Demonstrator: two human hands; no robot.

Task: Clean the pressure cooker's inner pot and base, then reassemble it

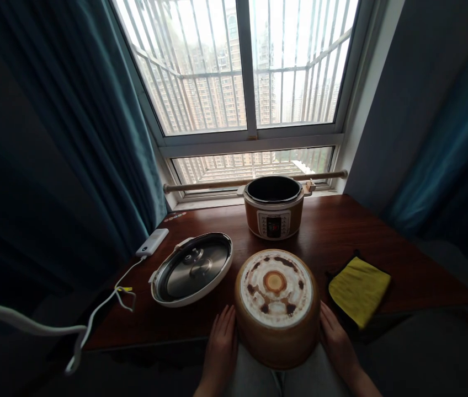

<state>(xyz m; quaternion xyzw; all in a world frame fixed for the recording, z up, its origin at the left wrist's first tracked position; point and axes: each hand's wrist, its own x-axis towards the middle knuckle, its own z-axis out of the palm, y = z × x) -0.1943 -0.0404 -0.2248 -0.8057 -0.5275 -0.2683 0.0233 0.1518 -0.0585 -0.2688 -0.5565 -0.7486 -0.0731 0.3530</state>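
Between my hands is a brown inner pot point(277, 344), tilted so its underside faces up toward me. Its base has a pale ring with dark brown stains and a tan centre. My left hand point(221, 344) presses along its left side, fingers together. Against the right side lies my right hand point(336, 337). The pot's opening is hidden from view. Behind it stands an electric pressure cooker point(253, 218) without its lid, its dark inside showing and its front display lit. To the left, the cooker's lid point(190, 270) rests with its metal inner side up.
A yellow cloth point(360, 289) with dark edging lies on the right of the wooden table point(329, 220). At the left edge sits a white power bank point(152, 242) with a white cable point(101, 306). A barred window point(213, 71) and a rail point(205, 186) are behind.
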